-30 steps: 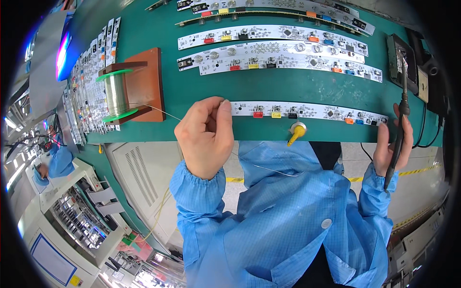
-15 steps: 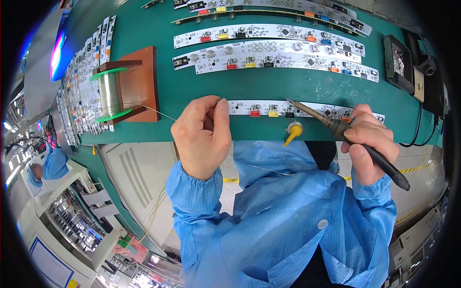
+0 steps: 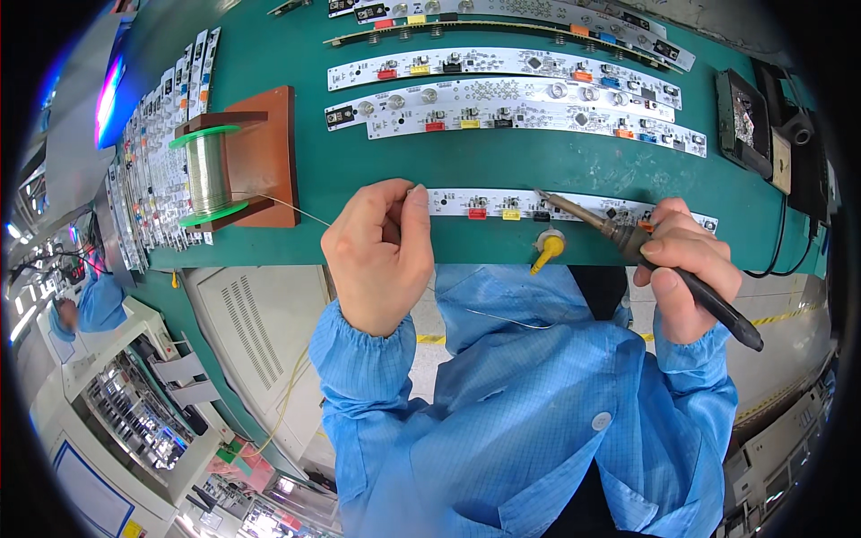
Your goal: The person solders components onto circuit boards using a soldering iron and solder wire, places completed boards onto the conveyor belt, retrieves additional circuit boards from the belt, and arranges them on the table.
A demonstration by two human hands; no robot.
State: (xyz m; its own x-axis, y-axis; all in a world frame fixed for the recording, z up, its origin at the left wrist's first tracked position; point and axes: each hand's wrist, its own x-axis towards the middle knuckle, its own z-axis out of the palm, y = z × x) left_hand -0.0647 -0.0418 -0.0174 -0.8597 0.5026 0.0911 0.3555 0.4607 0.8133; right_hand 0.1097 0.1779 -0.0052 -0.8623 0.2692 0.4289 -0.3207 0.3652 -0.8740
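Note:
A narrow white circuit board (image 3: pixel 583 202) with red, yellow and black connectors lies near the front edge of the green bench mat. Thumb and forefinger of my left hand (image 3: pixel 381 255) are pinched at its left end, hiding that corner. Thin solder wire runs from a spool (image 3: pixel 208 175) with green flanges to my left hand, where it disappears from sight. My right hand (image 3: pixel 686 264) grips a soldering iron (image 3: pixel 641 240) by its dark handle. The iron's tip is at the board's upper edge, near the black connector; contact is hard to make out.
Several similar boards (image 3: pixel 502 63) lie across the far side, and more are lined up at the left (image 3: pixel 152 161). A brown stand (image 3: pixel 282 152) bears the spool. A yellow-tipped object (image 3: pixel 549 247) sits at the front edge. A dark open box (image 3: pixel 744 121) and cables are at the right.
The soldering iron's tip has dropped slightly toward the board, and my right hand has shifted a little left. My left hand has stayed nearly still.

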